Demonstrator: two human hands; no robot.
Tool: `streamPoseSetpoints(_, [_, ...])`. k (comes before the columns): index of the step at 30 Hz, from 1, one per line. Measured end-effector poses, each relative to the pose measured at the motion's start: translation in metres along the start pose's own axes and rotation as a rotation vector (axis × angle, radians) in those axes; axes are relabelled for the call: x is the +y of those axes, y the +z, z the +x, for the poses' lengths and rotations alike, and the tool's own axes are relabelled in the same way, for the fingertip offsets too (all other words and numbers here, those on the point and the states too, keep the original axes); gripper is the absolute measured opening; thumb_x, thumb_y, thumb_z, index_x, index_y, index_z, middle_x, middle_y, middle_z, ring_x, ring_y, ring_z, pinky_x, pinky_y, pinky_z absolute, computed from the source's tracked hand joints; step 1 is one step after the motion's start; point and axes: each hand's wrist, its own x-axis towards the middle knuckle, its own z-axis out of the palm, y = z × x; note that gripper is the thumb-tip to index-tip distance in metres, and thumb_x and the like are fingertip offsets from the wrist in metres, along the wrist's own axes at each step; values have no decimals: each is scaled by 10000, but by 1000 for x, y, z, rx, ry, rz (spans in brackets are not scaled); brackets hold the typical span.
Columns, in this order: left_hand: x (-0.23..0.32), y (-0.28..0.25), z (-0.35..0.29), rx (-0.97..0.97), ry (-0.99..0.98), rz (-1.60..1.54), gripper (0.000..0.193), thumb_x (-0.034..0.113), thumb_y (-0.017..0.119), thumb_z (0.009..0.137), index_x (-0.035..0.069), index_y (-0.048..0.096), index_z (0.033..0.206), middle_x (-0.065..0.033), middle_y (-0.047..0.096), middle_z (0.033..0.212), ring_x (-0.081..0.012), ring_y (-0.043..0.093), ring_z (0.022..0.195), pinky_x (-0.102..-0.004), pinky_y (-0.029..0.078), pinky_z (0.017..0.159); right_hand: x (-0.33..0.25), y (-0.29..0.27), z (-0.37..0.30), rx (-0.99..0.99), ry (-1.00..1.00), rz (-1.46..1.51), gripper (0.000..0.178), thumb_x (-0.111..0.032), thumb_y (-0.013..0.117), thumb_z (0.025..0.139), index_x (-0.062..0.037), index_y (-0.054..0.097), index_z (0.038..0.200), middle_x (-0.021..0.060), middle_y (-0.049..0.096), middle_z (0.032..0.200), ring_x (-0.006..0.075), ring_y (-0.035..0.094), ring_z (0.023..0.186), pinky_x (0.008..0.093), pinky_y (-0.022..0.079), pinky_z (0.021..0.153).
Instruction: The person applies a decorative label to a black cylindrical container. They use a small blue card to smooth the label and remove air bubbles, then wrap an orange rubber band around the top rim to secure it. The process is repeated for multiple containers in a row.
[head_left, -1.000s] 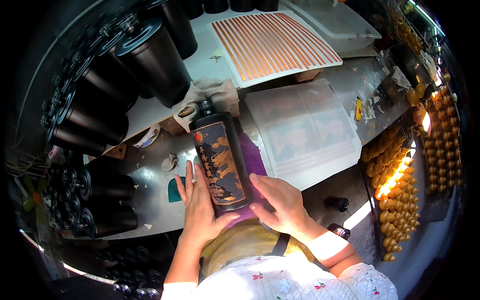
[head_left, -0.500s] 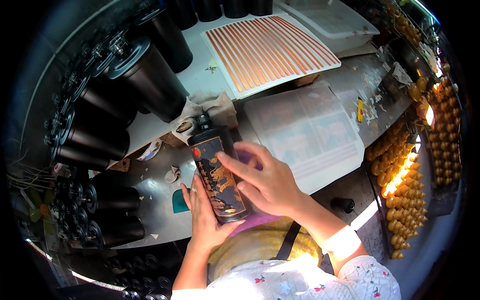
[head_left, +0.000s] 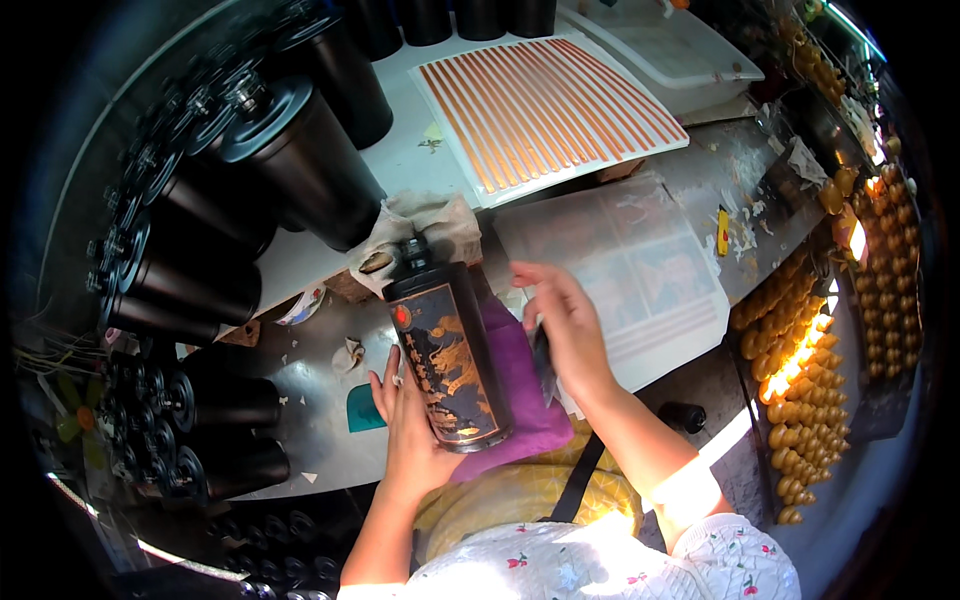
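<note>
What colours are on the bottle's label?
The label is black, gold and red, clearest in the head view.

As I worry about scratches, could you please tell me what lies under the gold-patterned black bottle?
Purple cloth shows past the right edge and base of the black bottle; what lies directly beneath it is hidden.
</note>
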Motion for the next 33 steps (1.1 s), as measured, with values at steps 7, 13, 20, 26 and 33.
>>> streamPoseSetpoints(7, [12, -13, -3, 196, 30, -37, 1048, 413, 848, 686, -47, 345, 1481, -197, 496, 1426, -453, 353, 1407, -635, 10, 1162, -5, -29, -29, 209, 357, 581, 318, -139, 536, 993, -51, 542, 1299, 76, 599, 1132, 124, 579, 901, 264, 495, 787])
streamPoseSetpoints(13, [3, -1, -7, 136, -31, -140, 1028, 497, 771, 757, -78, 325, 1483, -224, 470, 1455, -438, 338, 1420, -636, -6, 1158, -5, -23, -43, 11, 236, 345, 469, 66, 500, 824, -44, 525, 1279, 57, 585, 1056, 88, 563, 874, 229, 448, 730])
streamPoseSetpoints(20, [-3, -6, -4, -85, -39, -110, 1039, 570, 729, 783, -24, 289, 1513, -237, 364, 1537, -469, 121, 1485, -612, -35, 1168, -3, -7, -44, -288, 10, -68, 658, -49, 679, 832, -96, 454, 1448, 45, 562, 1057, 92, 520, 806, 237, 441, 697])
streamPoseSetpoints(26, [-14, -12, -3, -60, -74, -703, 1243, 703, 667, 768, -16, 48, 1570, -236, 305, 1563, -432, 143, 1490, -588, -77, 1180, -17, -8, -26, -524, -71, -162, 1008, -73, 785, 760, -161, 225, 1593, 81, 447, 1165, 151, 529, 823, 292, 483, 750])
streamPoseSetpoints(33, [-32, -20, 18, -81, 19, -456, 1281, 760, 649, 731, 25, 39, 1584, -192, 423, 1453, -360, 347, 1398, -599, -69, 1177, -19, -3, -10, -637, -105, -227, 1084, -90, 829, 725, -173, 197, 1601, 77, 457, 1096, 157, 543, 821, 296, 493, 745])
